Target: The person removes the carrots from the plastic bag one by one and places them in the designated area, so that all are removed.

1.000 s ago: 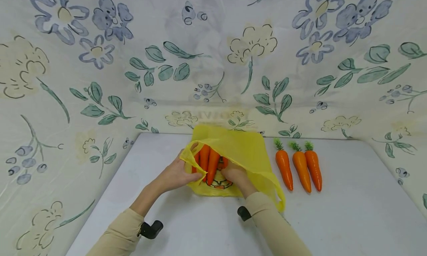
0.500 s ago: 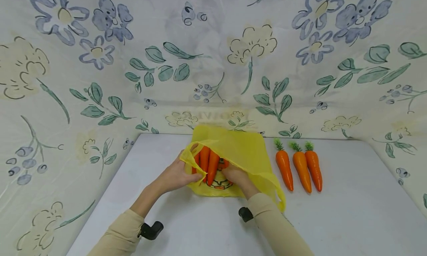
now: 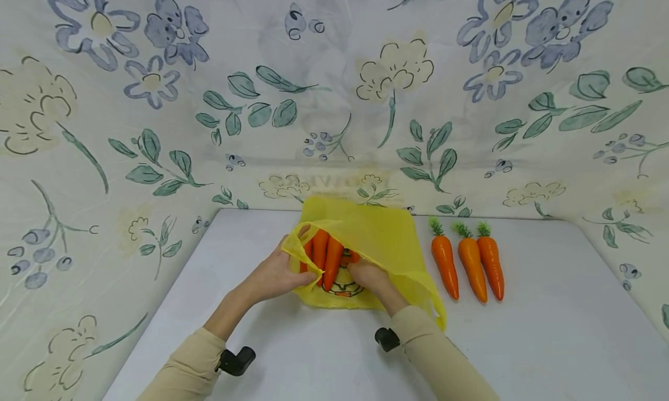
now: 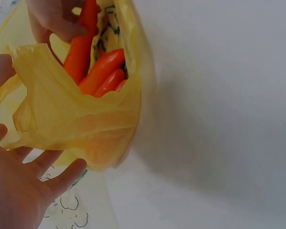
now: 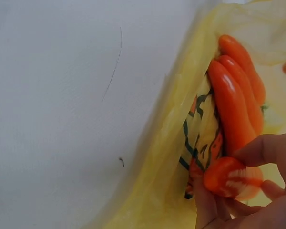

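Note:
A yellow plastic bag (image 3: pixel 366 221) lies on the table with its mouth facing the person and a dark-lined print inside. At its left rim, my left hand (image 3: pixel 274 275) holds the mouth apart, with some fingers hidden behind the film in the left wrist view. My right hand (image 3: pixel 370 275) reaches into the mouth and grips a carrot (image 5: pixel 224 176), whose rounded end shows between thumb and fingers. In the left wrist view this held carrot (image 4: pixel 81 47) stands tilted inside the bag. Beside it, other glossy orange carrots (image 5: pixel 229 95) lie side by side in the bag.
To the right of the bag, three carrots with green tops (image 3: pixel 444 266) lie on the white table (image 3: pixel 554 320). A flower-printed cloth (image 3: pixel 334 128) rises behind and at the sides. Black wrist cameras (image 3: pixel 237 360) sit on both sleeves.
The right forearm and wrist have shifted slightly to the right and down, with the hand still inside the bag. The left hand and the carrots outside look unchanged.

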Tool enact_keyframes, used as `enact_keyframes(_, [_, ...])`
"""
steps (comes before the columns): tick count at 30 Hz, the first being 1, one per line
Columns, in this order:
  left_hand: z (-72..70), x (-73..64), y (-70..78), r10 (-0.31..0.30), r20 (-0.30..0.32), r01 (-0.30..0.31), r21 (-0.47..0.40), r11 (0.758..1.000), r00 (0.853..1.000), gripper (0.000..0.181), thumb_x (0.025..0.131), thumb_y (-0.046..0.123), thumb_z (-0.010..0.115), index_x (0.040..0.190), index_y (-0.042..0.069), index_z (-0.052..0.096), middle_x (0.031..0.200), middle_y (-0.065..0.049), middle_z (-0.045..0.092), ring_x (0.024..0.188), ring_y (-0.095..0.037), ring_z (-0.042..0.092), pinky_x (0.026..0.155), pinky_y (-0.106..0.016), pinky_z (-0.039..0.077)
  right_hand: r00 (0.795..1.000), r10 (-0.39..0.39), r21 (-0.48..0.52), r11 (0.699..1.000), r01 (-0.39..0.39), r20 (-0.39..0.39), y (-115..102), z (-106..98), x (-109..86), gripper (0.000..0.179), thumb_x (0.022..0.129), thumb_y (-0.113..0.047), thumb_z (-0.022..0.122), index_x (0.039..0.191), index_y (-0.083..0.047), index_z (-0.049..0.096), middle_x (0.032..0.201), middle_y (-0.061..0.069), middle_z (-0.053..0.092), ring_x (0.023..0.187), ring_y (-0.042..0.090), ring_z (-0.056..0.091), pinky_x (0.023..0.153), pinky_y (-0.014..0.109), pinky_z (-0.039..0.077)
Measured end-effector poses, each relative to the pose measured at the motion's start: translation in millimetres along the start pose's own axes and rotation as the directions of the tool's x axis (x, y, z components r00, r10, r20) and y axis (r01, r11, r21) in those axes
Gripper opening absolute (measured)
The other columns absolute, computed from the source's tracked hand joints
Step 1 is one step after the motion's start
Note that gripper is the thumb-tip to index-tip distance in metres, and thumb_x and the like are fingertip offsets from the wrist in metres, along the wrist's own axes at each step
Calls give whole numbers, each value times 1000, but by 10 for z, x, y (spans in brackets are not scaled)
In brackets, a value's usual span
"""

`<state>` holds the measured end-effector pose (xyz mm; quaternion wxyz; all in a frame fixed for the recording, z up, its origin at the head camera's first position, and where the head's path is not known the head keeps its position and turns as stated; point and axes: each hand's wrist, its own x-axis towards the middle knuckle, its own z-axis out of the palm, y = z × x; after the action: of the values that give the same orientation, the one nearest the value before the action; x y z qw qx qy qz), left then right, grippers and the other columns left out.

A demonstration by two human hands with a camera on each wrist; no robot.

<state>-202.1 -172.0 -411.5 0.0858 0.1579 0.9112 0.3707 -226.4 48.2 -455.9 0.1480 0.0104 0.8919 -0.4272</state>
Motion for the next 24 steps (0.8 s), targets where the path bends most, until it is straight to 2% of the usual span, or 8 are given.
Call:
enact_keyframes(2, [-4,-5,0,-1,0,1,7,1000,1000,97,83,32,74,158,20,14,149,-16,33,119,-30,52,103,-50,45,1000,-18,19,1000,18,1,-6,-7,-32,38,94,-14,50,127,5,52,89,6,45,72,19,41,65,26,32])
enact_keyframes(6, [-9,-13,6,-10,-1,10,3,1000,1000,96,83,32,74,158,24,15,150,-15,31,119,-31,52,103,-51,44,1000,-30,10,999,30,-7,-33,-27,-89,22,93,-13,49,105,4,56,80,4,41,65,17,38,60,24,30])
enact_keyframes(9, [-4,-14,7,-6,-6,6,7,1000,1000,97,82,31,75,158,24,15,152,-14,30,120,-30,51,105,-52,43,998,-47,-51,998,46,-29,-55,-36,-126,12,92,-10,48,93,1,54,73,3,37,61,15,35,56,23,28])
enact_keyframes(12, [1,-13,5,9,-15,-8,22,1000,1000,97,82,31,75,158,23,16,153,-15,30,122,-29,50,107,-53,41,997,-67,-99,993,62,-49,-70,-31,-154,15,90,-7,49,101,1,55,74,4,39,59,15,34,55,23,26])
enact_keyframes(18, [7,-13,19,16,-20,-16,34,999,1000,96,82,31,74,159,21,16,154,-16,29,121,-28,50,107,-53,41,995,-89,-136,987,84,-35,-87,-23,-193,41,87,-4,50,127,6,50,77,6,44,57,15,35,52,25,27])
enact_keyframes(21, [6,-10,17,16,-12,-15,21,1000,1000,97,83,31,74,159,20,15,152,-17,31,119,-30,51,106,-52,43,991,-131,-165,978,125,-25,-100,-25,-209,46,84,-3,52,128,8,51,73,6,47,56,16,38,50,24,28])
enact_keyframes(24, [5,-5,17,11,-5,-11,5,1000,1000,97,83,31,74,159,21,14,150,-17,32,117,-32,52,104,-51,44,982,-187,-184,966,179,-23,-126,-29,-221,43,83,-2,54,125,6,55,74,6,53,60,18,44,51,25,32])
